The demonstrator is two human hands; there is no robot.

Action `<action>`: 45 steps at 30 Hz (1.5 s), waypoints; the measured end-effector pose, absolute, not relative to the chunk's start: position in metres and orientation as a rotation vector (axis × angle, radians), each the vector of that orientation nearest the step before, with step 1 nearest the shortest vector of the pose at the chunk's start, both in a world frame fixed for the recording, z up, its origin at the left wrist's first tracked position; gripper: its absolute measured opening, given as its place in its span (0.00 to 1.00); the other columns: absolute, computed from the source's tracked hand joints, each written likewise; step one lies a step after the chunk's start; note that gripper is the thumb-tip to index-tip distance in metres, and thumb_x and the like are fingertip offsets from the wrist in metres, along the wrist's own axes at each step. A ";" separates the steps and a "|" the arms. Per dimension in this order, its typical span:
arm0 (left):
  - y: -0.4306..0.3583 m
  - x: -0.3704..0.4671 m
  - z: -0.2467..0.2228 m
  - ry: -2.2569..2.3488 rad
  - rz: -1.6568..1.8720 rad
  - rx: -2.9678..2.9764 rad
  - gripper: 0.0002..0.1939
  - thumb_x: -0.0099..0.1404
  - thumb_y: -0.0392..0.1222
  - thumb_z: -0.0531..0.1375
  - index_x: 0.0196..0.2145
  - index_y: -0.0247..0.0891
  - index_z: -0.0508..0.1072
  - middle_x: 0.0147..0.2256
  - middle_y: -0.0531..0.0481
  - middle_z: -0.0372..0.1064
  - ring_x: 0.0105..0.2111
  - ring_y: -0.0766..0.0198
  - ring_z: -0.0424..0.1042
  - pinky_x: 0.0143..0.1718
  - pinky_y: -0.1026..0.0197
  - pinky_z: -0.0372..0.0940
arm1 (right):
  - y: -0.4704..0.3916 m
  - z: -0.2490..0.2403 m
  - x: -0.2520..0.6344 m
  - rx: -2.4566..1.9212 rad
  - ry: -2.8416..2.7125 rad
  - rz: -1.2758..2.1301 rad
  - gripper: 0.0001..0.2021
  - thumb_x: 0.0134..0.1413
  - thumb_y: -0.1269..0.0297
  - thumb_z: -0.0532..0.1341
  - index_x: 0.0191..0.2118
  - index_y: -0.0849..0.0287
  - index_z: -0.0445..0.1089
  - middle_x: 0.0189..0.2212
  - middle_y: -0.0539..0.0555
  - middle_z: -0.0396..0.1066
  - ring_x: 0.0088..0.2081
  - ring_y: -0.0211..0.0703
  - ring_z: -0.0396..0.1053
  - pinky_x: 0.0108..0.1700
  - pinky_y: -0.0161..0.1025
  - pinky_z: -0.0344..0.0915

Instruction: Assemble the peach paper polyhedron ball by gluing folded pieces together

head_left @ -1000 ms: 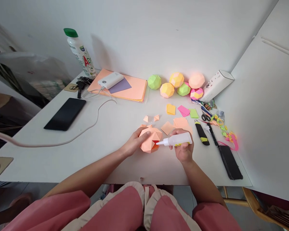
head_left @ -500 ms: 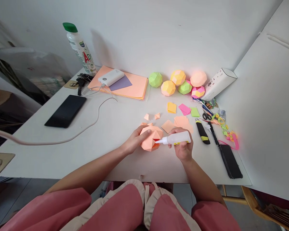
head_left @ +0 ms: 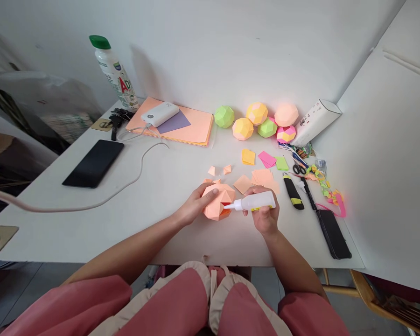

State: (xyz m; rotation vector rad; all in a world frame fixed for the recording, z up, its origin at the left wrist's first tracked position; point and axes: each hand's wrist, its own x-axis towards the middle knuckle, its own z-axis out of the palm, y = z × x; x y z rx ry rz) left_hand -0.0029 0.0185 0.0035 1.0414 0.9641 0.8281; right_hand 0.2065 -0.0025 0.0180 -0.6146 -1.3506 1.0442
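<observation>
My left hand (head_left: 196, 203) is closed around the left side of a peach folded-paper ball (head_left: 217, 211), thumb on top. A gap on the ball's right side shows a reddish inside. In my right hand (head_left: 268, 217) lies a white glue bottle (head_left: 257, 201), held sideways with its thin nozzle pointing left. The nozzle tip is at the gap's edge; whether it touches the paper I cannot tell. Small folded peach pieces (head_left: 227, 169) lie just behind the ball. Flat peach paper squares (head_left: 262, 177) are spread behind my right hand.
Finished paper balls (head_left: 242, 129) line the wall beside a white box (head_left: 318, 122). To the right lie a utility knife (head_left: 293, 191), scissors (head_left: 299, 169) and a black case (head_left: 333, 234). At left are a phone (head_left: 94, 163), a cable, a power bank (head_left: 160, 114) on paper sheets and a bottle (head_left: 115, 77).
The view has shifted slightly. Both hands keep their hold, and the glue nozzle stays at the gap in the ball with hardly any visible movement.
</observation>
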 end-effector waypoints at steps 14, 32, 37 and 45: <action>0.019 -0.003 0.003 0.945 0.759 1.021 0.34 0.60 0.66 0.59 0.53 0.38 0.67 0.51 0.40 0.71 0.47 0.47 0.73 0.43 0.50 0.68 | -0.002 0.018 0.206 -0.600 -1.340 1.078 0.15 0.58 0.51 0.61 0.47 0.52 0.70 0.37 0.52 0.70 0.21 0.35 0.67 0.22 0.40 0.68; 0.019 -0.004 0.000 0.964 0.786 0.994 0.34 0.60 0.65 0.59 0.54 0.38 0.66 0.51 0.40 0.71 0.48 0.46 0.72 0.44 0.51 0.68 | -0.006 0.018 0.204 -0.688 -1.353 1.046 0.18 0.57 0.45 0.60 0.44 0.53 0.67 0.36 0.55 0.74 0.21 0.37 0.68 0.21 0.41 0.68; 0.018 -0.003 0.004 0.978 0.766 0.990 0.32 0.59 0.65 0.60 0.53 0.39 0.67 0.50 0.42 0.72 0.50 0.46 0.72 0.48 0.49 0.67 | -0.009 0.022 0.203 -0.692 -1.412 0.994 0.17 0.57 0.46 0.61 0.44 0.53 0.66 0.34 0.55 0.76 0.23 0.40 0.70 0.25 0.45 0.71; 0.017 -0.003 0.005 0.972 0.768 1.005 0.34 0.59 0.65 0.60 0.53 0.39 0.67 0.51 0.41 0.72 0.50 0.46 0.72 0.46 0.50 0.68 | -0.010 0.022 0.202 -0.693 -1.434 0.973 0.18 0.55 0.47 0.63 0.44 0.53 0.66 0.35 0.57 0.78 0.26 0.42 0.72 0.20 0.38 0.67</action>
